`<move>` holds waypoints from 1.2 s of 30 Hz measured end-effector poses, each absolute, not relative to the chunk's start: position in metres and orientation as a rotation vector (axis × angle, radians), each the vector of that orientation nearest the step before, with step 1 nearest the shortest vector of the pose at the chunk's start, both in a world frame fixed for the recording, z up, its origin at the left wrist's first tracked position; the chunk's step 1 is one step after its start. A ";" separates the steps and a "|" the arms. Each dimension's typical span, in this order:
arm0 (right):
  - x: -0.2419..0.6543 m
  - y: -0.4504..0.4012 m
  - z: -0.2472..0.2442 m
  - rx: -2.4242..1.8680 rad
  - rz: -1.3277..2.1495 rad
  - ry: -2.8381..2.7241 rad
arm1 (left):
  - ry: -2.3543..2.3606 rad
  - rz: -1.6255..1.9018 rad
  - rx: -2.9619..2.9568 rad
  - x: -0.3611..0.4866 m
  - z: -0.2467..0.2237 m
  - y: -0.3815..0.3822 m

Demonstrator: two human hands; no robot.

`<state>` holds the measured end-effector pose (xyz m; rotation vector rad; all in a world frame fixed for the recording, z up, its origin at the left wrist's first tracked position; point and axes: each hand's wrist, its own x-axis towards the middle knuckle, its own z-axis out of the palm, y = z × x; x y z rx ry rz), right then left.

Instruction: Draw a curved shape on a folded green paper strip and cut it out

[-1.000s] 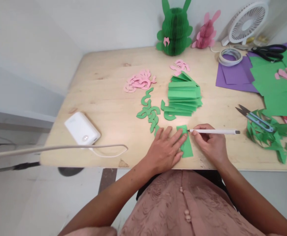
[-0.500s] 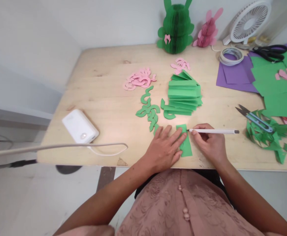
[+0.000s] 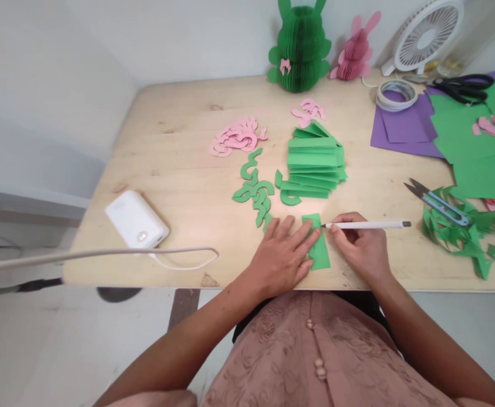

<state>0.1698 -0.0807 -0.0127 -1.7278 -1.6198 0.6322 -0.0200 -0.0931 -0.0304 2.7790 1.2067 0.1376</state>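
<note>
My left hand [image 3: 282,255] lies flat with its fingers spread, pressing on a small strip of green paper [image 3: 321,252] near the table's front edge. My right hand [image 3: 362,244] grips a white pen [image 3: 370,225] with a dark tip, which meets the strip's right edge. Part of the strip is hidden under my left fingers. Beyond it lies a stack of folded green paper [image 3: 313,158]. Curved green paper cutouts [image 3: 261,195] are heaped just past my left fingertips, and pink paper cutouts [image 3: 239,137] lie farther back.
Blue-handled snips [image 3: 440,203] rest on green paper scraps [image 3: 463,237] at the right. Tape rolls [image 3: 396,95], black scissors [image 3: 463,87], purple sheets [image 3: 406,127], a white fan [image 3: 427,37] and paper rabbits [image 3: 300,51] stand or lie behind. A white power bank [image 3: 136,219] with a cable is at left.
The view has shifted very slightly, so the table things sit a little farther left. Both hands keep their places on the strip and the pen.
</note>
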 end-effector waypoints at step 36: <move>0.170 -0.081 -0.018 -1.653 0.697 -1.604 | 1.202 0.143 2.827 -0.021 -0.032 -0.093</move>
